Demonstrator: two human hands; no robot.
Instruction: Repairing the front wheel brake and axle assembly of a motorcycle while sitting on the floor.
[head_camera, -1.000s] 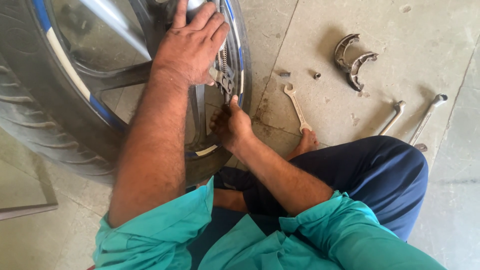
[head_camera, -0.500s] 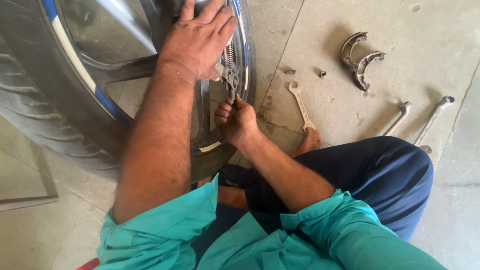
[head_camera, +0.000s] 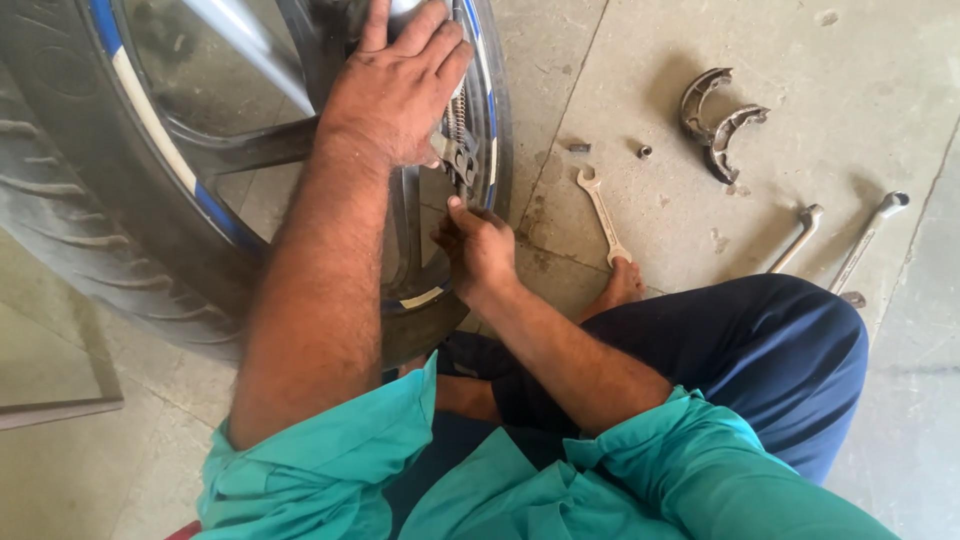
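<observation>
A: Status on the hands?

B: Left hand (head_camera: 400, 85) lies flat on the hub of the wheel (head_camera: 230, 190), fingers spread, palm down, not closed on anything. Right hand (head_camera: 478, 245) is just below it, fingertips pressed together on the small metal assembly with a spring (head_camera: 458, 140) at the hub. Can't tell exactly which piece it pinches.

A: Where's the wheel?

B: Upper left of the floor (head_camera: 600, 60), tyre upright, leaning toward the person. One wheel, dark spokes, blue and white rim stripe.

A: Tool count on the floor?

B: One open-ended spanner (head_camera: 603, 215), just right of the wheel, its lower end touching the person's bare foot (head_camera: 622, 285). Two long bent-end wrenches (head_camera: 835, 240), side by side near the right edge of the floor, beside the knee. Two curved brake shoes (head_camera: 718, 122), lying together toward the upper right, well apart from the hands.

A: Loose hardware?

B: Two small pieces (head_camera: 610, 150) between the wheel and the brake shoes, above the spanner. Too small to tell what kind.

A: Person?

B: One, seated on the floor, teal shirt, dark blue trousers. One foot showing.
</observation>
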